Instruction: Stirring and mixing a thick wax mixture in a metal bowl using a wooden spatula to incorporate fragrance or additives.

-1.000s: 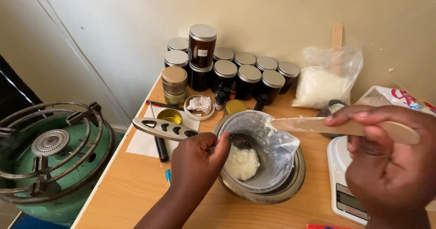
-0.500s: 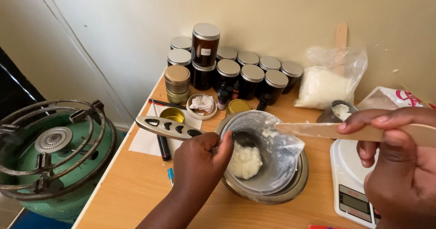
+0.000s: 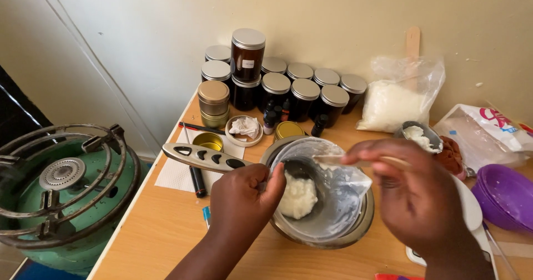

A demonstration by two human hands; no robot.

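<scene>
My left hand (image 3: 243,199) grips a metal scoop (image 3: 206,159) by its slotted handle; the scoop's dark head dips into a clear plastic bag (image 3: 333,196) that lines a steel bowl (image 3: 363,224). A lump of white waxy stuff (image 3: 298,195) lies in the bag under the scoop. My right hand (image 3: 419,199) hovers over the bowl's right side and pinches a flat wooden stick (image 3: 333,160) whose tip reaches the scoop's head.
Dark jars with silver lids (image 3: 288,88) stand stacked at the back by the wall. A bag of white flakes (image 3: 395,99), a small metal cup (image 3: 420,136), a purple bowl (image 3: 508,194) and a white scale (image 3: 472,216) lie right. A green gas burner (image 3: 58,188) stands left of the table.
My right hand with the wooden stick has moved left and down, from over the scale to over the bowl. The left hand keeps the scoop in the bag.
</scene>
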